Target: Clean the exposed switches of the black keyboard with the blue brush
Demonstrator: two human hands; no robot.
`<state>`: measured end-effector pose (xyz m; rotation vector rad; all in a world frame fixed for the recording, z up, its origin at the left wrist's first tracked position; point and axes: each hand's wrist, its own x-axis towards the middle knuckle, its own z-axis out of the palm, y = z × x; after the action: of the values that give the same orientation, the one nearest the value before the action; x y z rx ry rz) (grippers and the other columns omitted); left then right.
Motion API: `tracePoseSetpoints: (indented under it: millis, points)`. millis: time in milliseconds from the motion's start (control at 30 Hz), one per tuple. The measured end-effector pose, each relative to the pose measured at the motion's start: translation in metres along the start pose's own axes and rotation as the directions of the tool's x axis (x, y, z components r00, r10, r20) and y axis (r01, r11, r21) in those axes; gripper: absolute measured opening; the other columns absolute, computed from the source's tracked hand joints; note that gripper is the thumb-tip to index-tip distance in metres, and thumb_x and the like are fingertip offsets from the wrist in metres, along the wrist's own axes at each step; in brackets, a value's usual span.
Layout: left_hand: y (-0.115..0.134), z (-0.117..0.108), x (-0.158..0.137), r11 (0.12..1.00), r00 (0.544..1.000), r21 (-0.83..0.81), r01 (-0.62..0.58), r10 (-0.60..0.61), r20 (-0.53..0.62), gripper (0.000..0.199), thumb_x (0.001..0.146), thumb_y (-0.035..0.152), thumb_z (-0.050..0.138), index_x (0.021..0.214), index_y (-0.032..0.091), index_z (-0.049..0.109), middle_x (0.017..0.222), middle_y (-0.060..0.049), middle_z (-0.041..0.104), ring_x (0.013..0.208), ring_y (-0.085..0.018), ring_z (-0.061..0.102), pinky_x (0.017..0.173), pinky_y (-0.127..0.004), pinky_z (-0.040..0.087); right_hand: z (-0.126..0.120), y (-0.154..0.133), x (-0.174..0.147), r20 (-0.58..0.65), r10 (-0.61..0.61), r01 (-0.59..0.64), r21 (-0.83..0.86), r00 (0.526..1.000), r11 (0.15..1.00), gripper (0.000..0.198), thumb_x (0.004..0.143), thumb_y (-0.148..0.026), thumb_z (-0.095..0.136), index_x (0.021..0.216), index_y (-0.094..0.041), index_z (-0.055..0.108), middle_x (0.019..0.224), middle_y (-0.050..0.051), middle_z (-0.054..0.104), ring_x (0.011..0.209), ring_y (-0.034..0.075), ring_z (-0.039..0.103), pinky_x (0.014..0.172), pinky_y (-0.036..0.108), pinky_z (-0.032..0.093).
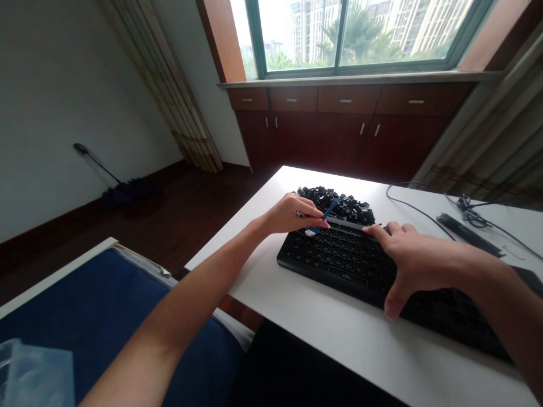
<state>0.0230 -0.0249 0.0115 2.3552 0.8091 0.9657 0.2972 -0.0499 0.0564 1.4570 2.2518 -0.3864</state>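
The left hand (299,213) has its fingers pinched around one blue brush (330,209), thumb against forefinger. The brush slants over the far left part of the keyboard, its white bristles pointing down and toward the left, its handle tip up and to the right; its long axis runs crosswise to the keyboard's length. The right hand (418,257) is spread wide, its fingers grasping the one black keyboard (335,249) across its width, thumb on the near edge and forefinger on the far edge. The keyboard lies flat on the white tabletop (322,316), its long axis slanting from far left to near right, with rows of key sockets showing.

Just behind the keyboard is one heap of loose black keycaps (356,210), too many and too small to count. To the right beyond the keyboard lie one dark bar (469,233) and a bunched black cable (466,208). Left of the keyboard, lower down, a clear bag (40,373) rests on blue cloth (97,294). Well beyond the keyboard, a cabinet (297,135) shows four drawers under one window (305,34).
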Motion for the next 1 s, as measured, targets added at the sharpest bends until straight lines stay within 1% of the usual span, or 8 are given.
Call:
tracePoseSetpoints:
  millis: [133,367,500,700,867,1000]
  points:
    - [-0.0005,-0.0016,-0.0006,0.999,1.0,-0.05,0.004,-0.003,0.014,0.019,0.083,0.031,0.071,0.096,0.019,0.079,0.088,-0.009,0.075,0.075,-0.013,0.071,0.068,-0.023,0.058,0.001,0.0002,0.0007,-0.009,-0.001,0.001,-0.005,1.0,1.0,0.156,0.024,-0.069,0.079,0.155,-0.018,0.014,0.143,0.021,0.036,0.127,0.043,0.038,0.095,0.05,0.046]
    - [-0.0004,-0.0005,-0.0003,0.997,0.999,-0.067,0.045,-0.044,0.014,0.02,0.083,0.032,0.071,0.096,0.018,0.078,0.09,-0.009,0.076,0.077,-0.013,0.071,0.069,-0.022,0.058,0.0002,-0.0012,0.0009,-0.001,0.005,-0.005,-0.011,1.0,1.0,0.155,0.024,-0.067,0.081,0.155,-0.019,0.013,0.143,0.021,0.036,0.125,0.042,0.04,0.095,0.049,0.046]
    - [0.0013,-0.001,0.0,0.999,1.0,-0.032,0.022,-0.021,0.023,0.022,0.083,0.034,0.071,0.097,0.018,0.078,0.087,-0.009,0.075,0.073,-0.013,0.069,0.066,-0.023,0.057,-0.0003,-0.0019,0.0004,-0.002,0.012,-0.012,-0.012,1.0,1.0,0.154,0.025,-0.067,0.081,0.155,-0.019,0.014,0.143,0.02,0.036,0.127,0.042,0.038,0.095,0.048,0.046]
    - [-0.0025,-0.0058,-0.0025,0.998,0.999,0.048,-0.029,0.028,0.022,0.022,0.085,0.033,0.069,0.096,0.017,0.078,0.083,-0.008,0.073,0.069,-0.011,0.066,0.063,-0.023,0.054,0.004,0.0025,0.0026,-0.022,-0.014,0.014,0.0,1.0,1.0,0.157,0.023,-0.07,0.079,0.156,-0.019,0.013,0.141,0.021,0.039,0.125,0.043,0.04,0.093,0.05,0.047]
    - [-0.0068,-0.0039,-0.0032,0.99,0.997,0.119,-0.075,0.079,-0.025,0.025,0.085,0.038,0.068,0.089,0.017,0.078,0.077,-0.007,0.07,0.062,-0.009,0.061,0.057,-0.022,0.049,0.0039,0.0026,0.0034,-0.027,-0.011,0.011,0.009,1.0,1.0,0.157,0.022,-0.07,0.079,0.156,-0.019,0.013,0.141,0.021,0.039,0.123,0.044,0.042,0.093,0.051,0.047]
    - [-0.0041,-0.0033,-0.0021,0.981,0.996,0.176,-0.076,0.082,-0.029,0.029,0.086,0.04,0.066,0.08,0.014,0.075,0.069,-0.005,0.065,0.057,-0.008,0.055,0.055,-0.022,0.047,0.0029,0.0023,0.0027,-0.027,-0.024,0.024,0.012,0.999,1.0,0.157,0.022,-0.07,0.079,0.156,-0.018,0.014,0.142,0.021,0.038,0.126,0.044,0.04,0.094,0.051,0.047]
